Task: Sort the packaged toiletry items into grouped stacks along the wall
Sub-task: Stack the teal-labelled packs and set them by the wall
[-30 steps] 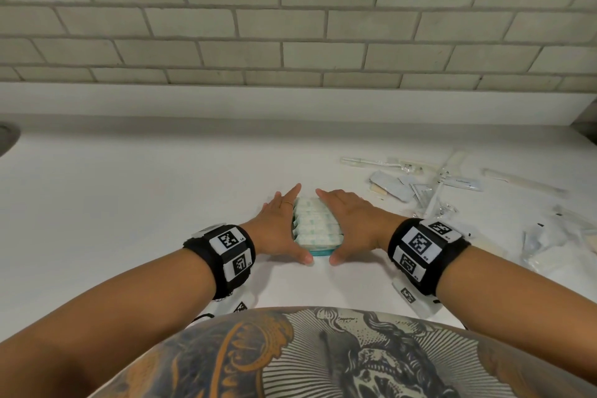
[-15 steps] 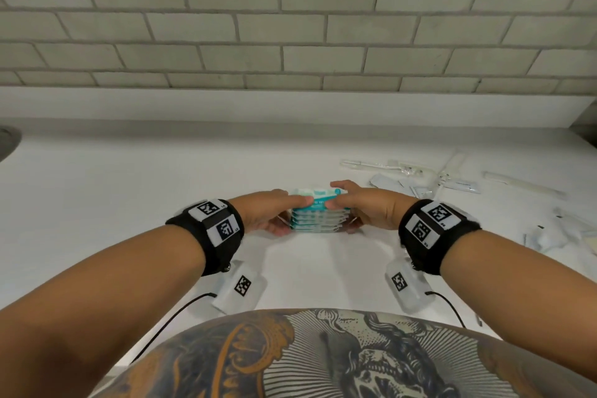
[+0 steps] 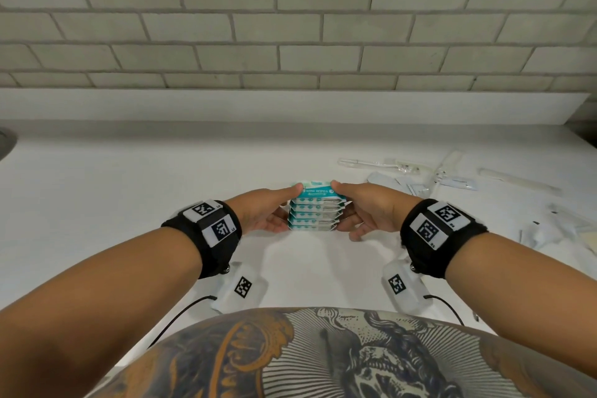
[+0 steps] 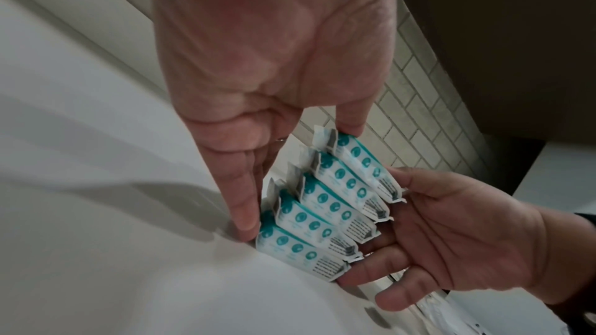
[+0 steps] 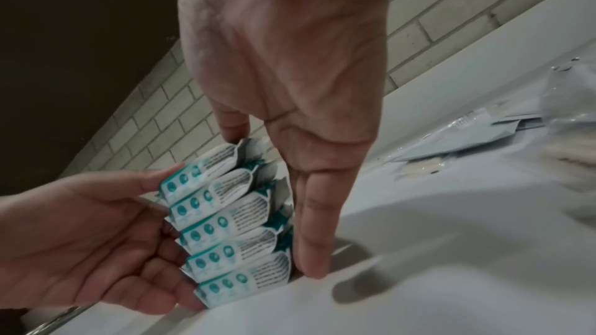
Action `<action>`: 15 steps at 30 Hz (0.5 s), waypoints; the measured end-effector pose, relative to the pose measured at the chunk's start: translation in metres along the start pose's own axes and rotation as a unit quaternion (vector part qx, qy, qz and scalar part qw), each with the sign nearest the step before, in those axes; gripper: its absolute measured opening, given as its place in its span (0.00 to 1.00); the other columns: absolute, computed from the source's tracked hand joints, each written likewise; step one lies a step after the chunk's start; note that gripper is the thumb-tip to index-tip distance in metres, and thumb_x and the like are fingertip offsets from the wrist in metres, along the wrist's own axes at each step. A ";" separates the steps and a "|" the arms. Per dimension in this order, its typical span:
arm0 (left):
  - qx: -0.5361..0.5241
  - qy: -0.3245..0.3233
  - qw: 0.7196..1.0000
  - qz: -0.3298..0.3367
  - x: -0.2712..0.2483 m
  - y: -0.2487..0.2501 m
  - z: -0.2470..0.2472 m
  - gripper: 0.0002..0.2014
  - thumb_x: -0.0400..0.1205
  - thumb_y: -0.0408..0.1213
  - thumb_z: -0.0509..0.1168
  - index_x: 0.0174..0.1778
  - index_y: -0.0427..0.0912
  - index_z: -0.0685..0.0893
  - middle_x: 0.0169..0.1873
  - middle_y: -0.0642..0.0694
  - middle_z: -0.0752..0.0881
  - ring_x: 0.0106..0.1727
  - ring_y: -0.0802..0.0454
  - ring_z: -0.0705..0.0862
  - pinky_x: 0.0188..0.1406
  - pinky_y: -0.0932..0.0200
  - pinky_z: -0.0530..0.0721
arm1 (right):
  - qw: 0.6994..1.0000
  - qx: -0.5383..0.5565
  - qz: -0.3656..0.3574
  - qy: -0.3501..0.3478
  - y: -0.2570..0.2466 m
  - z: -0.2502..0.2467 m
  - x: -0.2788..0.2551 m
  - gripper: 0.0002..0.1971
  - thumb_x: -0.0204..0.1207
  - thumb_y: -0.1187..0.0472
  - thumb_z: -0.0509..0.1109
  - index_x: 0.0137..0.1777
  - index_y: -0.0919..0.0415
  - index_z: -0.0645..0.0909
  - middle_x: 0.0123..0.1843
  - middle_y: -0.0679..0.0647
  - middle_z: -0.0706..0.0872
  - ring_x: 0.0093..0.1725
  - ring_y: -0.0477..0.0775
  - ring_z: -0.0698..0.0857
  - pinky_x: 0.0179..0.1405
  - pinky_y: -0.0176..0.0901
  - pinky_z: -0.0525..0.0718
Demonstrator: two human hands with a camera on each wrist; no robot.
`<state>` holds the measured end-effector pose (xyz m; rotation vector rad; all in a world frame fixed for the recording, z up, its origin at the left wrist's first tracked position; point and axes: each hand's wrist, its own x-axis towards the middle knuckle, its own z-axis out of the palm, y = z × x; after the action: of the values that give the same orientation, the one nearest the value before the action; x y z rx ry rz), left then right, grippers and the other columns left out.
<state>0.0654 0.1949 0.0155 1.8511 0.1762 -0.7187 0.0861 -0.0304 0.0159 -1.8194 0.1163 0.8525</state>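
Your left hand (image 3: 258, 215) and right hand (image 3: 371, 213) clamp a stack of wipe packs (image 3: 315, 213) between them at frame centre, low on the white surface (image 3: 129, 191). Each grip has fingers straight down the stack's side, thumb on top. Loose wrapped toiletries (image 3: 420, 178) lie scattered at right, near the wall (image 3: 290, 26).
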 end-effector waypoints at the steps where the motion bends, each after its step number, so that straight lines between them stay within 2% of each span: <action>1: 0.001 0.001 1.000 0.002 0.000 0.000 0.001 0.31 0.81 0.63 0.58 0.67 0.41 0.79 0.57 0.35 0.87 0.53 0.44 0.88 0.60 0.52 0.86 | 1.000 -0.002 0.002 0.003 0.000 0.002 0.000 0.29 0.81 0.36 0.57 0.63 0.60 0.83 0.57 0.66 0.88 0.44 0.59 0.85 0.45 0.53 0.86; 4: -0.002 0.004 1.000 0.008 0.001 -0.001 0.001 0.28 0.82 0.62 0.58 0.65 0.42 0.81 0.56 0.35 0.87 0.53 0.44 0.88 0.62 0.51 0.85 | 1.000 -0.002 -0.003 0.011 -0.001 0.005 0.000 0.27 0.82 0.38 0.57 0.62 0.59 0.83 0.58 0.66 0.88 0.43 0.59 0.86 0.45 0.53 0.87; 8: -0.017 0.009 1.000 0.015 0.005 -0.003 0.002 0.26 0.82 0.61 0.58 0.63 0.43 0.83 0.56 0.34 0.87 0.57 0.41 0.88 0.62 0.50 0.85 | 1.000 0.009 -0.006 0.028 -0.002 0.004 0.003 0.25 0.82 0.40 0.58 0.60 0.60 0.84 0.57 0.67 0.89 0.43 0.61 0.87 0.50 0.56 0.89; 11: -0.026 0.014 0.999 0.019 0.010 0.000 -0.001 0.25 0.82 0.60 0.58 0.62 0.43 0.83 0.54 0.35 0.88 0.54 0.42 0.88 0.59 0.52 0.86 | 0.999 0.015 -0.009 0.030 -0.006 0.003 0.009 0.25 0.82 0.40 0.58 0.59 0.60 0.84 0.56 0.67 0.89 0.42 0.61 0.88 0.52 0.58 0.88; 15: -0.040 0.032 0.998 0.023 0.022 0.004 -0.012 0.24 0.82 0.60 0.59 0.59 0.44 0.84 0.53 0.35 0.88 0.51 0.44 0.88 0.59 0.52 0.85 | 0.999 0.033 -0.011 0.031 -0.018 0.002 0.025 0.25 0.81 0.39 0.60 0.59 0.60 0.84 0.56 0.66 0.90 0.45 0.62 0.88 0.54 0.59 0.88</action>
<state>0.0897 0.1997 0.0093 1.7976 0.1991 -0.6126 0.1116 -0.0132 0.0149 -1.7828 0.1608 0.7690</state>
